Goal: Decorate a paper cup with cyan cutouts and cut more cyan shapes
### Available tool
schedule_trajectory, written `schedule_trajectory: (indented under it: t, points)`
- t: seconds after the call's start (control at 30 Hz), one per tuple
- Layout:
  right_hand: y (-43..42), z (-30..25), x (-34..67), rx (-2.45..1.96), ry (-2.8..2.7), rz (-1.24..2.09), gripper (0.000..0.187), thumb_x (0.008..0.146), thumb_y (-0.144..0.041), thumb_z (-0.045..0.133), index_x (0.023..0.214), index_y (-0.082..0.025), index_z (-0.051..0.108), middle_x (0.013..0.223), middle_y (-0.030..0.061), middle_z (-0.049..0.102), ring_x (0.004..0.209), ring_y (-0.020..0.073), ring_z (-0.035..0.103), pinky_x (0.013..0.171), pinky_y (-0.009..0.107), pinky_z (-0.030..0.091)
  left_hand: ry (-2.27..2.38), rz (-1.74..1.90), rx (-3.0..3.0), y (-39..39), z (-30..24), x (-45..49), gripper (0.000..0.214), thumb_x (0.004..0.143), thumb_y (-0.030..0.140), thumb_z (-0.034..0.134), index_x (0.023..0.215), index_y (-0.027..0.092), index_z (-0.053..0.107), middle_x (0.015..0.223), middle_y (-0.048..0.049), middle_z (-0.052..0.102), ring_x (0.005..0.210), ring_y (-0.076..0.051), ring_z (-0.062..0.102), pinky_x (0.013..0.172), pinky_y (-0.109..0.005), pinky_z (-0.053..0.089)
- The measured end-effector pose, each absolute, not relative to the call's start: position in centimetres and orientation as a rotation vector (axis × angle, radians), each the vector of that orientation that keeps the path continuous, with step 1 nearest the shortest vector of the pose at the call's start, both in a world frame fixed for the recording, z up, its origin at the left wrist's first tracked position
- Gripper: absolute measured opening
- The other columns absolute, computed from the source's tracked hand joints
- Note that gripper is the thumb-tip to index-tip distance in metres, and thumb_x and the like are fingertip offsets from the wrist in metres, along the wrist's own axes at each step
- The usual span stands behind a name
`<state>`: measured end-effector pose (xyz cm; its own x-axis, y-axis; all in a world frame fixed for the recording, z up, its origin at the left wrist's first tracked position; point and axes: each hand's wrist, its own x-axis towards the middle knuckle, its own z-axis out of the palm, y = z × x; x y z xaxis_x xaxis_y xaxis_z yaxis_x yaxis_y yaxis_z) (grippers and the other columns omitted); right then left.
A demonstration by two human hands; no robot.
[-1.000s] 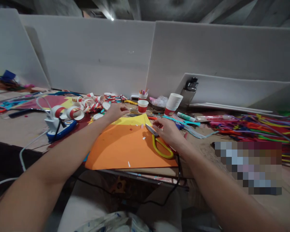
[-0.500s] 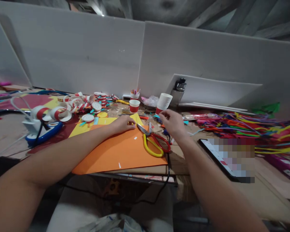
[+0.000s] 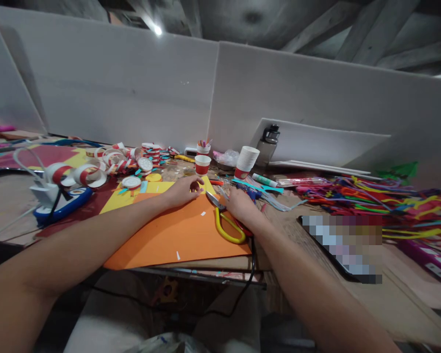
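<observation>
My left hand (image 3: pixel 183 191) rests at the back edge of the orange sheet (image 3: pixel 161 235), fingers loosely curled with a gap between thumb and forefinger; nothing shows in it. My right hand (image 3: pixel 242 206) is above the scissors (image 3: pixel 230 234), its fingers drawn together and pointing left. Whatever it may hold is hidden. The scissors lie with half-open blades on the sheet; one handle is yellow, while the red one is mostly covered by my right hand. Yellow sheets (image 3: pixel 158 187) stick out behind the orange one, and small white scraps lie on top.
Behind my hands are a red-and-white paper cup (image 3: pixel 203 165), a cup stack (image 3: pixel 247 162) and a glue stick (image 3: pixel 265 180). Coloured pipe cleaners (image 3: pixel 382 201) and a phone (image 3: pixel 334 250) lie right. Cut cup rings (image 3: pixel 88 174) and a blue power strip (image 3: pixel 64 205) are left.
My right hand has moved left and toward me, from beside the cup stack to over the scissors. The glue stick and blue strips behind it now show. My left hand has barely moved.
</observation>
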<state>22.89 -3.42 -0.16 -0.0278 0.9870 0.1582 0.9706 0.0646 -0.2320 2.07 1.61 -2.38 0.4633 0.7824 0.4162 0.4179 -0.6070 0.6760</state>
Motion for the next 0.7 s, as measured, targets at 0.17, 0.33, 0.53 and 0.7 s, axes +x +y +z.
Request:
schedule_trajectory:
  t: [0.17,0.33,0.53,0.7]
  points:
    - [-3.7,0.9,23.1,-1.826,-2.067,0.030,0.017,0.084,-0.017,0.045,0.082,-0.015,0.062,0.082,0.0116,0.066,0.071,0.0184,0.057,0.060,0.027,0.036,0.955,1.078,1.675,1.9,-1.8,1.5,0.022,0.065,0.027,0.074,0.081,0.016,0.064,0.078,-0.0024,0.064,0.068,-0.012,0.057,0.064,-0.026,0.045]
    - [-5.0,1.2,22.4,-1.565,-1.964,0.147,0.019,0.085,-0.018,0.037,0.086,-0.017,0.055,0.085,0.0082,0.063,0.073,0.0179,0.054,0.064,0.027,0.037,0.807,1.145,1.202,2.1,-1.3,0.9,0.030,0.060,0.031,0.081,0.077,0.013,0.064,0.077,-0.0030,0.063,0.067,-0.010,0.059,0.059,-0.021,0.043]
    - [-6.0,0.7,21.2,-1.438,-2.024,0.286,0.017,0.091,-0.024,0.036,0.092,-0.018,0.052,0.085,0.0069,0.063,0.075,0.0186,0.055,0.067,0.028,0.038,0.684,1.170,1.045,2.5,-1.0,0.8,0.022,0.066,0.027,0.079,0.077,0.012,0.067,0.077,-0.0030,0.065,0.061,-0.006,0.056,0.053,-0.018,0.039]
    - [-6.0,0.6,20.8,-1.479,-2.116,0.224,0.019,0.094,-0.026,0.037,0.083,-0.019,0.051,0.078,0.0050,0.061,0.068,0.0161,0.051,0.060,0.026,0.031,0.643,1.168,1.032,2.7,-1.2,0.8,0.021,0.067,0.026,0.078,0.079,0.013,0.068,0.081,-0.0025,0.066,0.061,-0.005,0.055,0.052,-0.017,0.038]
